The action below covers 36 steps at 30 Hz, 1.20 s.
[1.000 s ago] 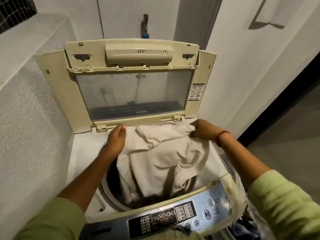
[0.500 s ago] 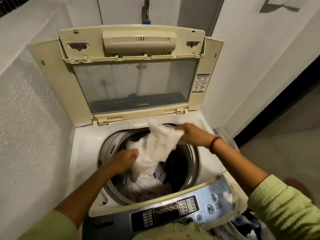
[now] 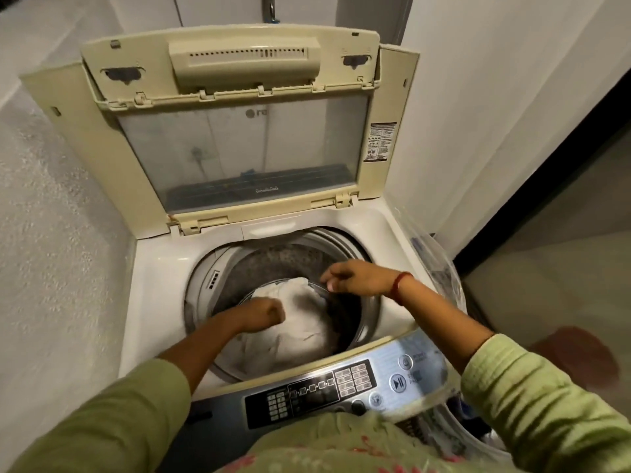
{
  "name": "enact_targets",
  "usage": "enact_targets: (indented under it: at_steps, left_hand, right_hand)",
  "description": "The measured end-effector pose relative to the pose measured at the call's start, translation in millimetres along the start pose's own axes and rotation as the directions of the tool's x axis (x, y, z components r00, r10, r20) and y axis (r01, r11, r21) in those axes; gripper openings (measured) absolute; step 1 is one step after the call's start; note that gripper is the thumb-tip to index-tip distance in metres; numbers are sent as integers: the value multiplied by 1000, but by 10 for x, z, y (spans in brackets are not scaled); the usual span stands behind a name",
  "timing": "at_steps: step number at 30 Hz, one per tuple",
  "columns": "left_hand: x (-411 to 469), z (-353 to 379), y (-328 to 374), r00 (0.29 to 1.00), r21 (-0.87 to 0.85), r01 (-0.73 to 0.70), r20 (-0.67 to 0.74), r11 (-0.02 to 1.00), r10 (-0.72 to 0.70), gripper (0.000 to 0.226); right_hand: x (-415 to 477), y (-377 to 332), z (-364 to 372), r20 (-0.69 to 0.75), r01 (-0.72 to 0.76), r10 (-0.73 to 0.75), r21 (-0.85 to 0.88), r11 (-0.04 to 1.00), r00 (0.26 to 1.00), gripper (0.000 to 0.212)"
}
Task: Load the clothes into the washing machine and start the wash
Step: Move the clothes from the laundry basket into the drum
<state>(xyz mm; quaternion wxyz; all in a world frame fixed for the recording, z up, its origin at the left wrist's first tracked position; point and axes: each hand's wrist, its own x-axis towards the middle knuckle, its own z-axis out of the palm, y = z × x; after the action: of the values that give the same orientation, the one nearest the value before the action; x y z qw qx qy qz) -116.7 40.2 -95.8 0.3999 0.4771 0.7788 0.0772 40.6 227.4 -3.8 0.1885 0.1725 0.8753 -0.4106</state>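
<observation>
A top-loading washing machine [image 3: 160, 268] stands in front of me with its cream lid [image 3: 246, 131] raised upright. A white garment [image 3: 300, 322] lies bunched inside the drum [image 3: 273, 264]. My left hand [image 3: 263, 315] is down in the drum, fingers curled into a fist against the left side of the garment. My right hand [image 3: 355, 278] hovers over the drum's right rim, fingers loosely spread and holding nothing. The silver control panel [image 3: 341, 384] with a round start/pause button [image 3: 397, 383] runs along the near edge.
A rough white wall [image 3: 51, 233] flanks the machine on the left and a white panel [image 3: 495, 114] on the right. A basket with more clothes [image 3: 478, 428] sits at the lower right beside the machine. A tap [image 3: 269, 8] is on the back wall.
The white garment went from stretched above the opening down into the drum. My right hand let go of it and lifted clear; my left hand pushed down with it.
</observation>
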Motion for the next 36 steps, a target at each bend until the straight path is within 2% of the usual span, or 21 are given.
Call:
enact_targets:
  at_steps: [2, 3, 4, 6, 9, 11, 13, 15, 16, 18, 21, 24, 25, 27, 30, 33, 36]
  left_hand:
    - [19, -100, 332, 978, -100, -111, -188, 989, 91, 25]
    - [17, -147, 525, 954, -144, -171, -271, 975, 127, 20]
    - [23, -181, 744, 924, -167, -241, -341, 956, 173, 12]
    - [24, -235, 1210, 845, -166, -385, -460, 908, 274, 12]
    - [13, -226, 1909, 703, -137, -574, -587, 807, 401, 16]
    - [55, -127, 2365, 651, -121, -645, -603, 754, 461, 18]
    - [149, 11, 2782, 634, -98, -690, -561, 717, 533, 20]
    - [277, 193, 3208, 639, -92, -725, -461, 683, 615, 23]
    - [372, 281, 3415, 648, -96, -730, -410, 677, 641, 24]
    - [564, 462, 3762, 680, -101, -715, -328, 692, 656, 22]
    - [976, 929, 4254, 754, -111, -650, -213, 752, 621, 19]
    - [1592, 1562, 4634, 857, 71, -499, -105, 864, 504, 23]
    - [1827, 1809, 4721, 892, 118, -434, -80, 893, 444, 24]
    - [2274, 2369, 4742, 950, 157, -309, -2, 938, 313, 26]
    - [2815, 3183, 4420, 971, 256, -213, 161, 943, 176, 31]
    - [3256, 3930, 3918, 930, 383, -278, 338, 881, 147, 35]
    - [3606, 4513, 3422, 876, 434, -339, 469, 834, 112, 37]
  right_hand:
    - [-173, 30, -151, -97, 41, -30, 119, 992, 995, 28]
    - [-283, 43, -228, -144, 68, -43, 175, 982, 989, 26]
    - [-418, 84, -306, -202, 95, -49, 225, 970, 978, 25]
    - [-739, 180, -471, -335, 155, -37, 335, 929, 942, 23]
    - [-1321, 420, -679, -511, 247, 50, 497, 832, 858, 25]
    - [-1724, 637, -729, -606, 277, 136, 538, 796, 784, 30]
    - [-2039, 927, -707, -669, 301, 247, 592, 747, 702, 42]
    - [-2308, 1330, -587, -675, 272, 388, 657, 703, 628, 26]
    - [-2415, 1574, -517, -653, 242, 442, 690, 682, 615, 15]
    - [-2545, 2079, -326, -585, 152, 534, 748, 646, 611, 15]
    - [-2638, 2831, 18, -441, -9, 672, 832, 554, 594, 15]
    - [-2501, 3587, 361, -367, -130, 745, 848, 514, 556, 15]
    - [-2412, 3860, 461, -350, -195, 753, 826, 528, 557, 23]
    - [-2198, 4376, 720, -311, -315, 740, 757, 572, 596, 32]
    - [-1858, 4914, 1122, -138, -521, 738, 623, 583, 661, 19]
    - [-1643, 5422, 1662, 45, -677, 786, 540, 500, 617, 35]
    - [-1434, 5821, 2209, 201, -726, 734, 451, 519, 649, 45]
